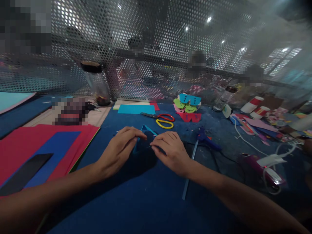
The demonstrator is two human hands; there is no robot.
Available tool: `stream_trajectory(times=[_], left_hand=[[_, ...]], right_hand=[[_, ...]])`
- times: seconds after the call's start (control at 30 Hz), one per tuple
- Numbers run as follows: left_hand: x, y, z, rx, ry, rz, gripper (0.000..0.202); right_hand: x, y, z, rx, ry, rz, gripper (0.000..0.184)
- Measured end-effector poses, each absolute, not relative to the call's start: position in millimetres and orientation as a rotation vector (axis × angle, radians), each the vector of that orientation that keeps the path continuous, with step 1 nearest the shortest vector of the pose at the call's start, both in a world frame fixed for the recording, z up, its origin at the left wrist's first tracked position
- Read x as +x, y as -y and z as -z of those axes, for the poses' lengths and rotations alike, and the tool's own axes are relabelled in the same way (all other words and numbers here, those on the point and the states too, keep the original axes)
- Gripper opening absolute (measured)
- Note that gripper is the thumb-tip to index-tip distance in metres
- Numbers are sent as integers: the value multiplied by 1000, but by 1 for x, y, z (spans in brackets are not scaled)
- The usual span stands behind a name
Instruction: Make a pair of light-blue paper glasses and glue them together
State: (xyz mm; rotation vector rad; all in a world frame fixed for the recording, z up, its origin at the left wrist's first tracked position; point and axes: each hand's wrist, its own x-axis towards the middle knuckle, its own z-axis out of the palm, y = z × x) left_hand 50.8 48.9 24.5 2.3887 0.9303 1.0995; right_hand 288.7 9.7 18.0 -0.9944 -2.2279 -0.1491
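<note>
Folded blue paper (149, 130) forms an angled shape between the two hands, at the middle of the dark blue bench (97, 211). The left hand (122, 148) curves over its left side with a narrow grip, fingers and thumb close together; the right hand (172, 151) bends its fingers at the other side, its grip also narrow. Whether either actually pinches the paper, I cannot tell, since the fingers cover part of it. Just beyond lie scissors (159, 117) with one red and one yellow handle; a blue glue gun (207, 139) rests to the right, near a pale strip (186, 188) that passes partly under the right forearm. Farther back, a dark-lidded jar (98, 86) holds something brownish at its bottom, while the contents of the smaller clear jar (223, 99) are hard to make out. Red sheets (26, 139) at left run out of view, pixelation covers a dark object (70, 112) beyond them, and the far right edge is dim and blurred.
</note>
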Motion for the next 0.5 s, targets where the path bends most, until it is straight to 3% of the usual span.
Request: stream_trajectory(times=[0.2,0.33,0.5], left_hand=[[42,-80,-17,2589,-804,-1016,44],[39,-87,-19,2726,-837,-958,28],[36,-83,-29,2822,-858,-984,22]], right_hand=[[297,-20,-12,-1096,2169,-45,10],[303,-30,-9,-1098,2079,-217,10],[309,-40,-9,-1055,1995,-417,11]])
